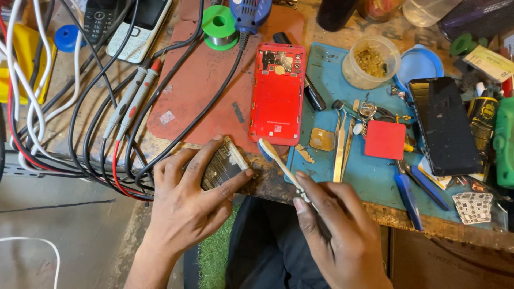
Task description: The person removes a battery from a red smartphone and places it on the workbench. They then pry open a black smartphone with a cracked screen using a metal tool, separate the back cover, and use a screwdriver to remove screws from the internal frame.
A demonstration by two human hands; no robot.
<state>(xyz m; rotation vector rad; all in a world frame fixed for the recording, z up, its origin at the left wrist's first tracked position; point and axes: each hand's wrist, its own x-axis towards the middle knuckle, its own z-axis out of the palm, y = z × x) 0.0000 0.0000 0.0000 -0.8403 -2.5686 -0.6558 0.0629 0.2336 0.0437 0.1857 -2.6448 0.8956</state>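
Two hands at the near edge of the surface (332, 206), each gripping something. Left hand (184, 206) pinches a small dark circuit board (222, 168) — thumb on its lower right edge, fingers curled over the top and left side — holding it tilted just over the surface edge. Right hand (337, 235) is closed around a toothbrush (281, 166) handle; the long axis runs diagonally, up and left from the fist, with the blue-and-white bristle head at the far end. The brush head sits just right of and slightly above the board, near but not touching. So the board lies left of the brush tip, and the right hand is the nearer one to bring it across. Red phone back (277, 93) lies flat just beyond the brush head, tweezers (340, 144) on the blue mat (375, 176) to the right.
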